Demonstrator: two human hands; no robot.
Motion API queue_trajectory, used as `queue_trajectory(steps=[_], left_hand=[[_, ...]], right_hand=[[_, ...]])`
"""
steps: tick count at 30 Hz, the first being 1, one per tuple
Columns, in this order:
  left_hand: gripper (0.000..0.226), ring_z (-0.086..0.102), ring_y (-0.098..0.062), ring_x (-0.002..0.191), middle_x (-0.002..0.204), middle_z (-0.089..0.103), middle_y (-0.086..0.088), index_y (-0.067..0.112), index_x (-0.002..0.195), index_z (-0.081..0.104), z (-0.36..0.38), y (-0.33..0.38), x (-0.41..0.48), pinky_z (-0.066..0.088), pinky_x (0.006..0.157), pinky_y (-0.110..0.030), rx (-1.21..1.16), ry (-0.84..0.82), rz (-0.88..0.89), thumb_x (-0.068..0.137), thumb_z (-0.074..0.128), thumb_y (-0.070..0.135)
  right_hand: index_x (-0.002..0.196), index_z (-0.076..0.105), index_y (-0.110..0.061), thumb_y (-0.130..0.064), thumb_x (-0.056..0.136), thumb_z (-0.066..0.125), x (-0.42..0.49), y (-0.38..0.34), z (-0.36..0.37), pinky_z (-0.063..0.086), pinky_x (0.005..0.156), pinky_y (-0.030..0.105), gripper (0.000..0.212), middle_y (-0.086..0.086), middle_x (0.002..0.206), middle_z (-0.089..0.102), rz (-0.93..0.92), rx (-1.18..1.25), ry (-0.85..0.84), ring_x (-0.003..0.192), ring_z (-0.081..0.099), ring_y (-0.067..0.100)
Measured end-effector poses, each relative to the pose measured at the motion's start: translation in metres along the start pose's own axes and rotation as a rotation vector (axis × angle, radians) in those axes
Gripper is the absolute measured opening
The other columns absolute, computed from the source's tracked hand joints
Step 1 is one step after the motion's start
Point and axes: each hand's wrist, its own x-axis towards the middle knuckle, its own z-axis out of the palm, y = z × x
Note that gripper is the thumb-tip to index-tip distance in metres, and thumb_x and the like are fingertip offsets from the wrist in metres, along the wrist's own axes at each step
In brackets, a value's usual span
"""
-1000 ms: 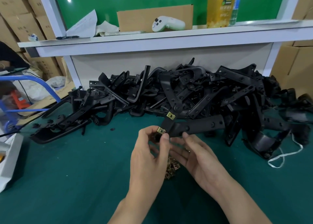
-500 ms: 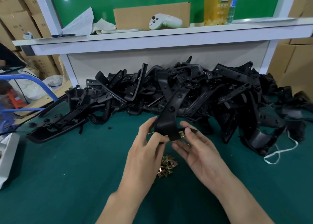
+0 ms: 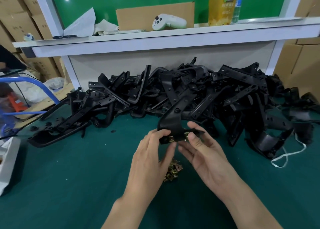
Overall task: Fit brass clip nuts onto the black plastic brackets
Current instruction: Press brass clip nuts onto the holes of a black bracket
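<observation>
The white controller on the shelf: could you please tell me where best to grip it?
The controller is probably best gripped by its slim handle, pointing right; come from the front, since the cardboard stands behind it.

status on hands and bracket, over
Left hand grips black bracket at its near end. Right hand pinches the same end, beside a fitted brass clip nut. Nothing in the way.
</observation>
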Motion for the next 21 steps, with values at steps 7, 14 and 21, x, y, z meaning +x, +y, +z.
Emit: queue_trajectory(steps=[7, 14, 21], left_hand=[[0.028, 0.049, 0.014, 0.117, 0.121, 0.052, 0.038, 0.049, 0.121, 0.046, -0.002, 0.000, 0.000, 0.053, 0.087, -0.027, -0.081, -0.019, -0.071, 0.094, 0.045, 0.058], [0.016, 0.060, 0.002, 0.097, 0.110, 0.058, 0.036, 0.070, 0.111, 0.036, 0.001, 0.001, -0.004, 0.045, 0.070, -0.019, -0.076, -0.116, -0.083, 0.096, 0.032, 0.071], [0.036, 0.059, -0.002, 0.078, 0.087, 0.063, 0.021, 0.052, 0.116, 0.045, 0.001, 0.000, -0.005, 0.037, 0.063, -0.016, -0.078, -0.135, -0.088, 0.096, 0.026, 0.074]], right_hand=[[0.099, 0.076, -0.027, -0.022, 0.073, 0.081, -0.002, 0.000, 0.007, 0.058, 0.076, 0.026, 0.027, 0.012, 0.102, 0.073, -0.088, -0.069, 0.036, 0.091, 0.073, 0.024], [0.095, 0.068, -0.029, -0.050, 0.088, 0.069, -0.013, -0.003, 0.016, 0.051, 0.068, 0.011, 0.022, -0.010, 0.089, 0.072, -0.493, -0.641, 0.215, 0.083, 0.067, 0.001], [0.089, 0.065, -0.028, -0.052, 0.092, 0.065, -0.013, -0.006, 0.012, 0.049, 0.062, 0.009, 0.024, -0.010, 0.087, 0.072, -0.537, -0.810, 0.271, 0.075, 0.066, 0.003]])
